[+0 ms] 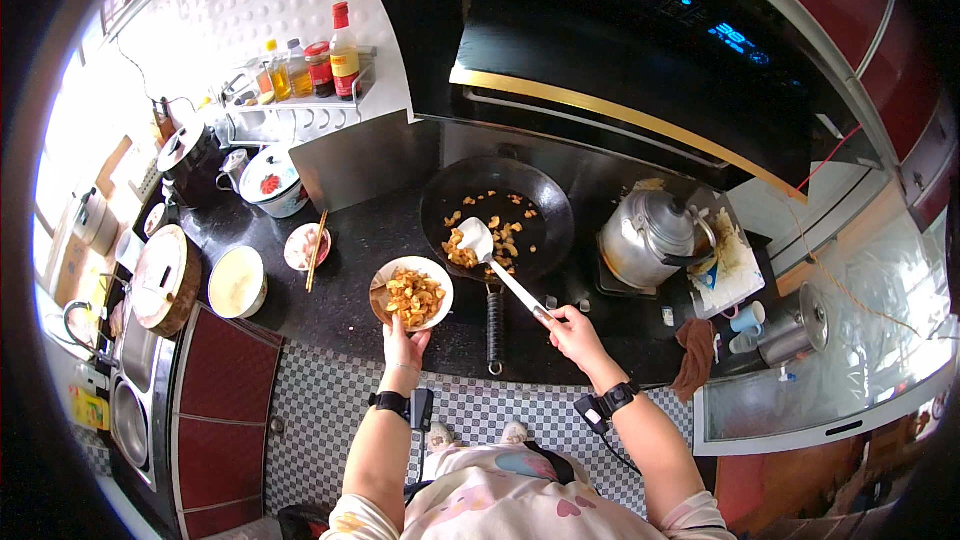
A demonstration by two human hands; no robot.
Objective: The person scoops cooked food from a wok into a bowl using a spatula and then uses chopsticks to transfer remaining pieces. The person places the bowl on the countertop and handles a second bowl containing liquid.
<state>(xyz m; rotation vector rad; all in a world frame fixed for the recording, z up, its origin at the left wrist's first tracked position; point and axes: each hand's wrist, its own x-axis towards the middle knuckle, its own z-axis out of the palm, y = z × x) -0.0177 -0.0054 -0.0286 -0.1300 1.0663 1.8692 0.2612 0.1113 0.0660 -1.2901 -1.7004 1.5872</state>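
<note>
My left hand [403, 349] grips the near rim of a bowl [448, 300] beside the wok. Browned food pieces [415, 298] are heaped in the bowl. In my right hand [576, 337] is the handle of a metal wok spatula [477, 238]. Its blade rests inside the dark wok [551, 199], against a small pile of the same browned pieces [459, 251]. More pieces are scattered over the wok's bottom and far side. The wok's black wrapped handle [496, 326] points towards me, between my two hands.
A metal kettle [649, 240] stands right of the wok, a brown cloth [694, 356] near the counter edge. To the left are a small bowl of pale pieces [304, 247] with chopsticks [318, 251] across it, an enamel basin [238, 283], a lidded pot [271, 180] and a round chopping block [161, 277].
</note>
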